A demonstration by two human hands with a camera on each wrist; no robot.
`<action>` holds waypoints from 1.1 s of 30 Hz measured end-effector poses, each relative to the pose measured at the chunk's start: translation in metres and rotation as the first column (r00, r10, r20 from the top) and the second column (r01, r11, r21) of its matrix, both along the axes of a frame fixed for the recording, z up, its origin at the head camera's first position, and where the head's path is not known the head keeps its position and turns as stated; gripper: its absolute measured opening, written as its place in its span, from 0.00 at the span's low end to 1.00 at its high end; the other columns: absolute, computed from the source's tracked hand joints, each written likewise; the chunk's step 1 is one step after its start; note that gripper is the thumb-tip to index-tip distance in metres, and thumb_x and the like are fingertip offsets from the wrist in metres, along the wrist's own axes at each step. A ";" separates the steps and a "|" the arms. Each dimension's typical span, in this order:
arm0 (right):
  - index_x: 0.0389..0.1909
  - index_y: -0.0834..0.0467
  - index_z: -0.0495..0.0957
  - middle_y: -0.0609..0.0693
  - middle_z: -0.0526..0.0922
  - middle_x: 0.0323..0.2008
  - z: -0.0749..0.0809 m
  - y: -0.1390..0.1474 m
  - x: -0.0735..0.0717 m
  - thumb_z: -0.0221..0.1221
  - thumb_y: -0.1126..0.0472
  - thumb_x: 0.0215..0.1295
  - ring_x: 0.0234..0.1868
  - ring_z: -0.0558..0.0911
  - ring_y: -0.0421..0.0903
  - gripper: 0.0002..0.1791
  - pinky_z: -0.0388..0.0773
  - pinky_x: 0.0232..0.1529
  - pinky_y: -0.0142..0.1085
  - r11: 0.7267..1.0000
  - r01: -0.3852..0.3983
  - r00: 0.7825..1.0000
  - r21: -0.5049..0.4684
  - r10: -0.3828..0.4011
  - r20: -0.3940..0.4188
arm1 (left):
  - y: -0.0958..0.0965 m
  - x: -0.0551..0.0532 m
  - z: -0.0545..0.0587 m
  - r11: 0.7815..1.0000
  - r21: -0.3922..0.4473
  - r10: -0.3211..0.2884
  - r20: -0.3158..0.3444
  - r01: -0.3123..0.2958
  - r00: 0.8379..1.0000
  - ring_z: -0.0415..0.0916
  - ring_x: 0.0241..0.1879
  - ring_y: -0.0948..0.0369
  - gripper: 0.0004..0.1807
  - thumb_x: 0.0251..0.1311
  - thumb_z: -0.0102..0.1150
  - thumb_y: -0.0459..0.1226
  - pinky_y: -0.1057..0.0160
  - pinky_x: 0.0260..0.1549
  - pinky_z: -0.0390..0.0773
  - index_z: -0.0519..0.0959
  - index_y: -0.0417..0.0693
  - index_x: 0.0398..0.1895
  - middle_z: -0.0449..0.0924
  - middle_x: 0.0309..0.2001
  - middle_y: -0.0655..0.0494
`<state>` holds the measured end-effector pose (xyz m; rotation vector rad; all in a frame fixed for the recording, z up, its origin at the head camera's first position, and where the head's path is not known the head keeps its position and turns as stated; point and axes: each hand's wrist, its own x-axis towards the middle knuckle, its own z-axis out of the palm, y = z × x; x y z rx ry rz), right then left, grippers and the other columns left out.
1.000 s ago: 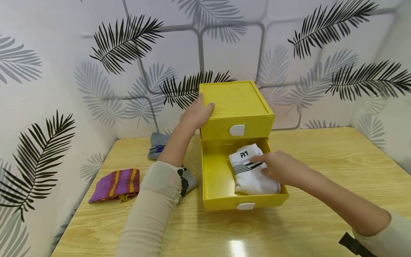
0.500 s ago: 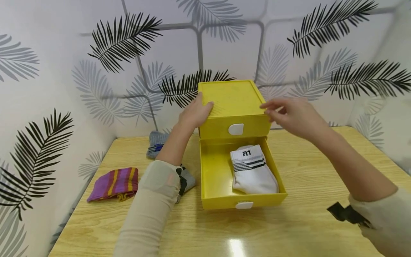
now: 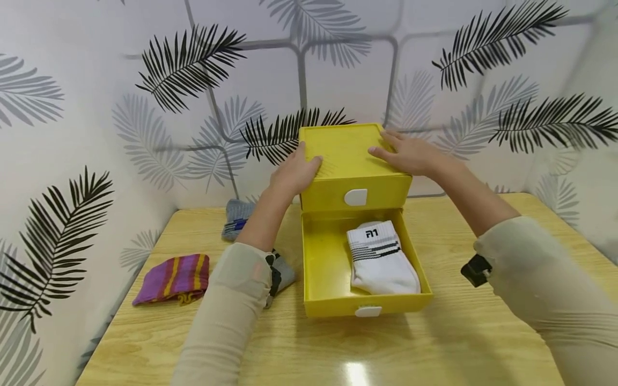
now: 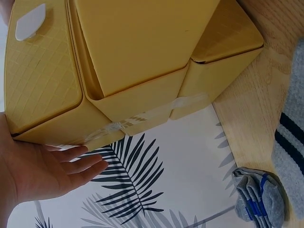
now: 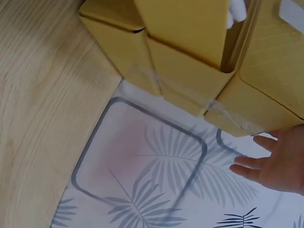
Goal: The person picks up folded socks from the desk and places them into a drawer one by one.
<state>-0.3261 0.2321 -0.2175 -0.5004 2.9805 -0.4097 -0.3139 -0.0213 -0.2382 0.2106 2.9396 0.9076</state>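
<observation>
A yellow drawer box [image 3: 350,147] with several tiers stands on the table. Below its closed top drawer, another drawer [image 3: 323,268] is pulled out. Folded in that drawer's right side lies a pair of white socks [image 3: 383,265] with dark stripes. My left hand [image 3: 294,170] rests on the box's upper left edge, thumb on top. In the left wrist view its fingers [image 4: 85,166] extend straight along the side. At the upper right edge, my right hand [image 3: 407,154] touches the box with its thumb over the top. Its fingers [image 5: 254,164] look extended in the right wrist view.
Left on the wooden table [image 3: 483,257] lies a folded purple and yellow striped sock pair [image 3: 174,277]. Grey socks with blue marks [image 3: 235,219] lie behind my left forearm. A grey sock with black stripes [image 3: 282,273] is partly hidden by that sleeve. A patterned wall stands behind.
My right hand has left the white socks in the drawer, risen, and come onto the box's upper right edge. My left hand has stayed on the left edge.
</observation>
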 end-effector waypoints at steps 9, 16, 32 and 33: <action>0.72 0.58 0.33 0.56 0.34 0.71 -0.002 -0.002 -0.001 0.30 0.30 0.64 0.69 0.36 0.59 0.46 0.33 0.62 0.56 1.000 -0.003 1.000 -0.020 0.004 0.021 | -0.004 -0.004 -0.002 1.000 0.024 0.013 -0.076 -0.011 0.997 0.48 0.67 0.52 0.37 0.67 0.30 0.58 0.47 0.59 0.53 0.39 0.52 0.73 0.45 0.71 0.52; 0.72 0.56 0.33 0.53 0.33 0.71 -0.003 -0.006 -0.003 0.29 0.30 0.64 0.69 0.36 0.58 0.46 0.33 0.62 0.57 1.000 0.005 1.000 -0.020 -0.005 0.025 | -0.024 0.010 -0.005 0.992 0.092 0.117 -0.352 -0.090 0.929 0.63 0.59 0.50 0.34 0.67 0.32 0.58 0.50 0.48 0.69 0.57 0.49 0.69 0.59 0.66 0.50; 0.72 0.57 0.34 0.54 0.33 0.71 -0.007 0.001 0.001 0.30 0.32 0.66 0.69 0.37 0.58 0.44 0.34 0.63 0.56 0.998 -0.007 1.000 -0.066 0.008 0.018 | -0.126 0.104 -0.098 0.982 -0.035 -0.181 0.131 0.187 0.975 0.63 0.56 0.37 0.31 0.66 0.50 0.42 0.42 0.46 0.68 0.57 0.35 0.67 0.61 0.59 0.29; 0.72 0.57 0.34 0.54 0.33 0.71 -0.006 0.002 0.002 0.30 0.32 0.66 0.69 0.37 0.58 0.44 0.34 0.63 0.56 0.998 -0.006 1.000 -0.068 0.007 0.019 | -0.126 0.107 -0.104 0.978 -0.039 -0.196 0.177 0.206 0.964 0.65 0.54 0.38 0.31 0.66 0.50 0.42 0.44 0.45 0.70 0.56 0.35 0.67 0.63 0.57 0.29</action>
